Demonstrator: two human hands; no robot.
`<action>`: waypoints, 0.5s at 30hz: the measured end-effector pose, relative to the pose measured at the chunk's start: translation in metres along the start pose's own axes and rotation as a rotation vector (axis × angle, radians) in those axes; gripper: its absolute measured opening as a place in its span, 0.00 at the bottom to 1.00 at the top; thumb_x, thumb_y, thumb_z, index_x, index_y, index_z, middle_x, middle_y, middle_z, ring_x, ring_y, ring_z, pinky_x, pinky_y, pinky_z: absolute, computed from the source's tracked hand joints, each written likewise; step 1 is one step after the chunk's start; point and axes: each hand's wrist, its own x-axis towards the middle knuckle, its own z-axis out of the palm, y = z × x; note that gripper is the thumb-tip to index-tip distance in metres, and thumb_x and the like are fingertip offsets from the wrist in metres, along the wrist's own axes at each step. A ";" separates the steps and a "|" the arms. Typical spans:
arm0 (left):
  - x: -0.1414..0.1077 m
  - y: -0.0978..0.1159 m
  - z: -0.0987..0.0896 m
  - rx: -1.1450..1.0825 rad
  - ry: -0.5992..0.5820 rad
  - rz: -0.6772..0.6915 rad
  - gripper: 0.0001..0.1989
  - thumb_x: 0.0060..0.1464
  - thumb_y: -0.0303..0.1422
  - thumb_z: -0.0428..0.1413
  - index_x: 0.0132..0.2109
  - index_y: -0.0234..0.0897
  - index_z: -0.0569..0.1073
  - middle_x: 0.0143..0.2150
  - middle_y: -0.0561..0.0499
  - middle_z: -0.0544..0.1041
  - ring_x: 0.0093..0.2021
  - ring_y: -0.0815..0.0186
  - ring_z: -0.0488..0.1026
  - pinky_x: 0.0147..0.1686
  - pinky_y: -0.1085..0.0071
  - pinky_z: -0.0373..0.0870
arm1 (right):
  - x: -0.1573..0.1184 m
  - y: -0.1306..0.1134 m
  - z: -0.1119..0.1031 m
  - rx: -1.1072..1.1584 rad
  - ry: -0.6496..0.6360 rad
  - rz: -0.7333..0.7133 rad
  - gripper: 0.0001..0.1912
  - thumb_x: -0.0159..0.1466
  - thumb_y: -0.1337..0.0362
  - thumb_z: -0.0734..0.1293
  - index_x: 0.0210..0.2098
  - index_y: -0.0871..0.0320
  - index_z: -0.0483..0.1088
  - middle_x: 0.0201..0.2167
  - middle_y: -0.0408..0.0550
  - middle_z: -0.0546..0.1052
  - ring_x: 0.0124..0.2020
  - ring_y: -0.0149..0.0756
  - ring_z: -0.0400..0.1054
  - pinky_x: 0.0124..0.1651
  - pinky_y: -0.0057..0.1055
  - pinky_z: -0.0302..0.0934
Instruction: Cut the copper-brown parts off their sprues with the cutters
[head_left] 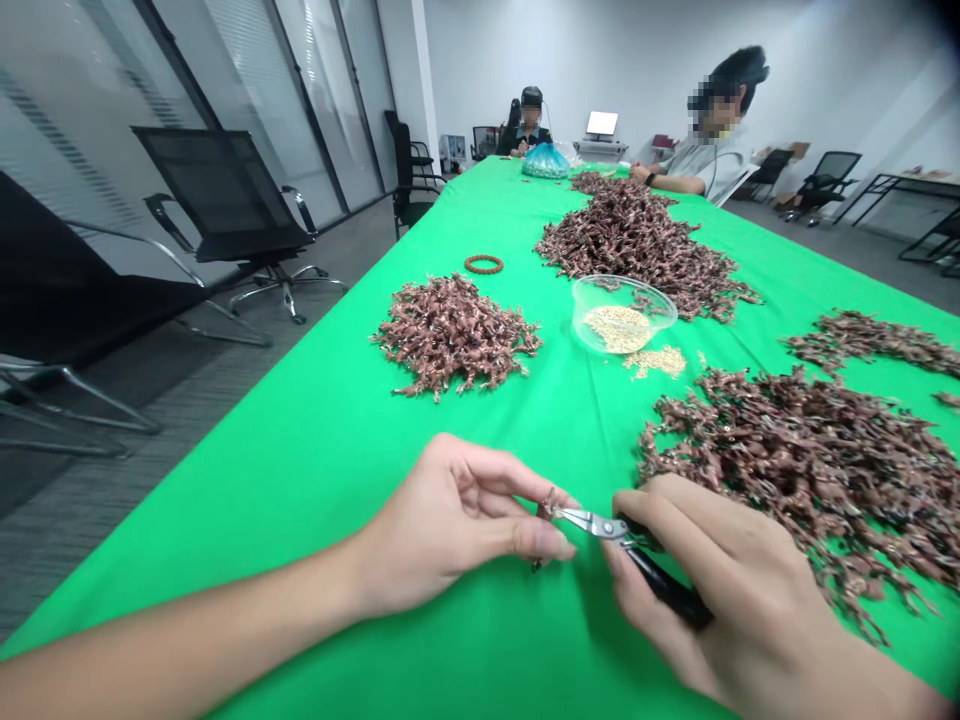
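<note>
Between the thumb and fingers of my left hand [457, 520] is a small brown figure [551, 503], mostly hidden by the fingertips. My right hand [720, 580] is wrapped round black-handled pliers [600, 524], whose silver tips point left and touch the small brown figure. Both hands are over the green cloth [300, 500]. A large heap of similar brown pieces [810, 460] lies just beyond and right of my right hand. A smaller heap [456, 335] lies beyond my left hand.
A clear plastic bowl [622, 325] holds small beige bits, with some spilled beside it [660, 361]. A brown ring [484, 264] lies left of a long far heap [637, 235]. Two people sit farther along the table, near a blue bag [546, 161]. Office chairs [225, 195] stand at left.
</note>
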 end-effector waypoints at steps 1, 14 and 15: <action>0.000 0.000 0.000 0.000 0.008 0.008 0.14 0.45 0.30 0.71 0.41 0.31 0.82 0.40 0.41 0.85 0.39 0.58 0.84 0.40 0.71 0.80 | 0.001 -0.001 -0.001 0.063 -0.027 0.060 0.06 0.67 0.67 0.64 0.41 0.60 0.72 0.24 0.45 0.72 0.22 0.31 0.66 0.23 0.27 0.61; 0.000 0.002 0.002 -0.014 0.003 -0.004 0.16 0.48 0.29 0.70 0.44 0.30 0.80 0.36 0.42 0.85 0.37 0.60 0.84 0.38 0.75 0.80 | 0.003 0.004 -0.006 0.126 -0.039 0.150 0.06 0.67 0.65 0.65 0.40 0.59 0.73 0.28 0.46 0.77 0.25 0.32 0.70 0.24 0.26 0.65; 0.001 0.002 0.001 -0.035 -0.003 -0.008 0.16 0.48 0.29 0.70 0.44 0.29 0.79 0.36 0.42 0.85 0.35 0.62 0.84 0.36 0.76 0.80 | 0.002 0.004 -0.004 0.062 0.000 0.083 0.05 0.66 0.66 0.65 0.40 0.60 0.72 0.29 0.48 0.77 0.26 0.34 0.71 0.26 0.28 0.65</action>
